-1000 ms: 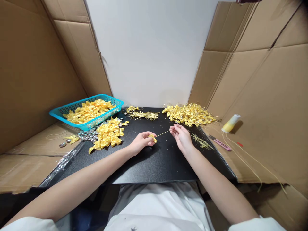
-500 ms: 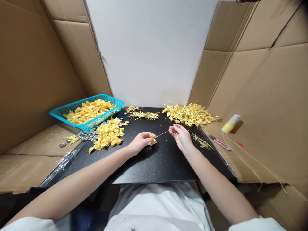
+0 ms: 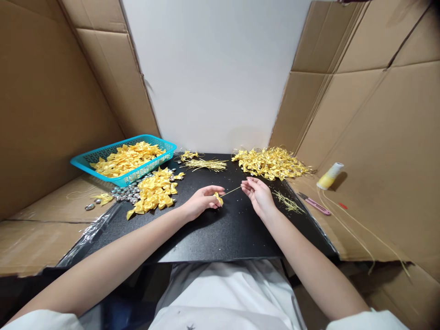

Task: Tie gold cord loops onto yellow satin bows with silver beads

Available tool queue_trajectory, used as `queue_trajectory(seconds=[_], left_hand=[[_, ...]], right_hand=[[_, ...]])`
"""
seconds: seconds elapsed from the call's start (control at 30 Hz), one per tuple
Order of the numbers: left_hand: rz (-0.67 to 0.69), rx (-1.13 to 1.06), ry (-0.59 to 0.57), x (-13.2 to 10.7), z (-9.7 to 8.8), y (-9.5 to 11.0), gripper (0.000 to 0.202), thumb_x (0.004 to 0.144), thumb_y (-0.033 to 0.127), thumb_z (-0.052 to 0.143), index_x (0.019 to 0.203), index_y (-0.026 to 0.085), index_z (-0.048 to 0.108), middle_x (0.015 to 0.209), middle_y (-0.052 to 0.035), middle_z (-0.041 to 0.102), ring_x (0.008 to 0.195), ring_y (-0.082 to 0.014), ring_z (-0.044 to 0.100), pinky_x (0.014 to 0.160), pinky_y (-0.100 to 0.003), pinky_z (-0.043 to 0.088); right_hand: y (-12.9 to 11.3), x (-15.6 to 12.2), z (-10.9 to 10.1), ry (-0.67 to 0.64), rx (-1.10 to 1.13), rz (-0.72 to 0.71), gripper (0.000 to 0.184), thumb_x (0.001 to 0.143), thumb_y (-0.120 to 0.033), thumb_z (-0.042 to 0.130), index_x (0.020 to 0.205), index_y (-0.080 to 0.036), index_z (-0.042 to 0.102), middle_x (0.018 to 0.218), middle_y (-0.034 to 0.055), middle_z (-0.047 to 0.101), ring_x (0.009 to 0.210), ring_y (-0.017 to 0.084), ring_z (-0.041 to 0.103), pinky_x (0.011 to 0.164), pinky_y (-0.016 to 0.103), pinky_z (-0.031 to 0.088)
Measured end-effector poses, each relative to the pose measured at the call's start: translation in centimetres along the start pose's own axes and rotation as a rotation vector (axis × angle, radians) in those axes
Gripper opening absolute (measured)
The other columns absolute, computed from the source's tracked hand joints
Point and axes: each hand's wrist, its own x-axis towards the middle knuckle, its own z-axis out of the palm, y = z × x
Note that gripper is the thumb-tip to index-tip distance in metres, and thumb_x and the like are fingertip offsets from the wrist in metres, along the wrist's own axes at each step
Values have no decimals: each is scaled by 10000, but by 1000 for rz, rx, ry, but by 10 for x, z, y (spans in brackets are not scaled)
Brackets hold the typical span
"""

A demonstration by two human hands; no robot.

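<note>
In the head view, a small yellow bow (image 3: 218, 198) is pinched at the fingertips of the left hand (image 3: 202, 201), above the middle of the black table (image 3: 220, 233). From it a thin cord (image 3: 231, 190) is stretched, nearly straight, to the right hand (image 3: 257, 195), whose thumb and fingertips are closed on its far end. How the cord is fastened at the bow cannot be told at this size.

If the cord were pulled too hard, it could be slipped out of the bow, or the folds could be twisted, since the bow is held only lightly. If the right pinch were loosened, so fine an end could easily be lost. Were the right hand lowered outward, the loose gold strands (image 3: 288, 201) beside it could be snagged or scattered; the pink cutter (image 3: 315, 204) lies just beyond them.
</note>
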Motion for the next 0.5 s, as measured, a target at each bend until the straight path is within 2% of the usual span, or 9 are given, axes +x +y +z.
queue_trajectory(seconds=[0.17,0.5], left_hand=[[-23,-55,26,0,1,0,361,613,69,734,960,113,640,840,-46,684,517,-76,602,505,-202,466],[-89,-132,92,-1,3,5,271,687,3,657,936,102,615,825,-102,743,684,-153,720,660,-212,555]], right_hand=[[0,0,-1,-1,-3,-6,118,782,-63,664,717,-142,607,614,10,688,573,75,649,571,147,554],[0,1,-2,-2,-24,2,120,780,-86,678,712,-152,604,625,6,682,582,78,643,577,158,550]])
